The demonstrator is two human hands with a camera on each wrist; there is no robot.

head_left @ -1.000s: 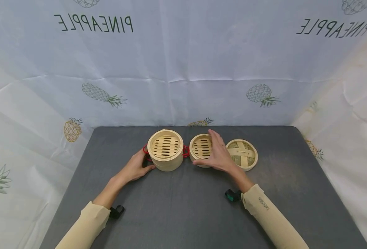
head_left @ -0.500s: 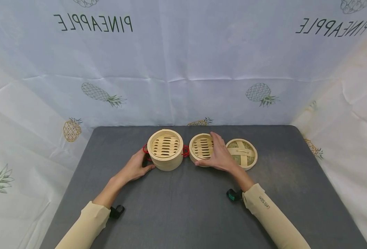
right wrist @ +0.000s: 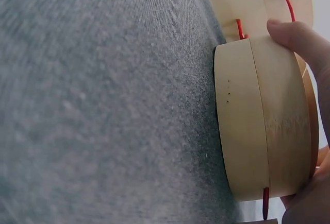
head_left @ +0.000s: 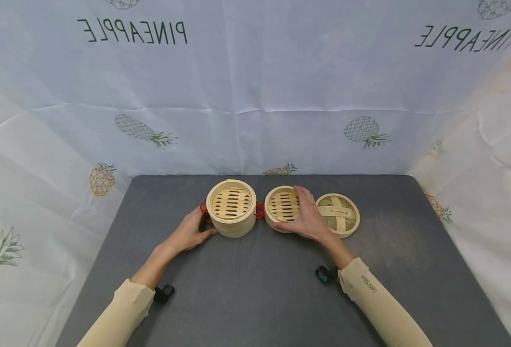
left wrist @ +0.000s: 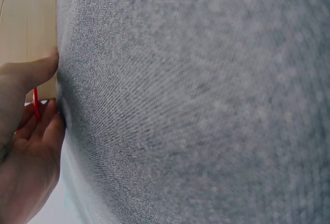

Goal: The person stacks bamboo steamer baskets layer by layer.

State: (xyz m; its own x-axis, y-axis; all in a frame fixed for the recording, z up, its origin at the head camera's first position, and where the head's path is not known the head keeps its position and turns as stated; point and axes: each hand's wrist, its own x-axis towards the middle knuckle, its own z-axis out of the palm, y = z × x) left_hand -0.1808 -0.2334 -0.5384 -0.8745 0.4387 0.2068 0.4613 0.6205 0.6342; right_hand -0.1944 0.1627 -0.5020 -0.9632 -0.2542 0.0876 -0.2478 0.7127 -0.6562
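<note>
A tall bamboo steamer (head_left: 233, 226), stacked with a slatted tray on top, stands at the back of the table in the head view. My left hand (head_left: 188, 232) holds its left side, thumb along the front wall and fingers by the red loop (left wrist: 35, 103). Just right of it is a smaller bamboo steamer basket (head_left: 281, 205), also slatted. My right hand (head_left: 307, 218) grips this basket from the right, the thumb on its near wall and fingers over the far rim. The right wrist view shows the basket's wall (right wrist: 241, 116) standing on the cloth.
Right of the smaller basket lies a round woven bamboo lid (head_left: 341, 222), partly behind my right hand. A dark grey cloth covers the table (head_left: 246, 289). Behind it hangs a pale pineapple-print curtain (head_left: 255, 86).
My right hand has shifted slightly right and its fingers have settled closer onto the small basket's rim. The left hand and both steamers stay almost where they were.
</note>
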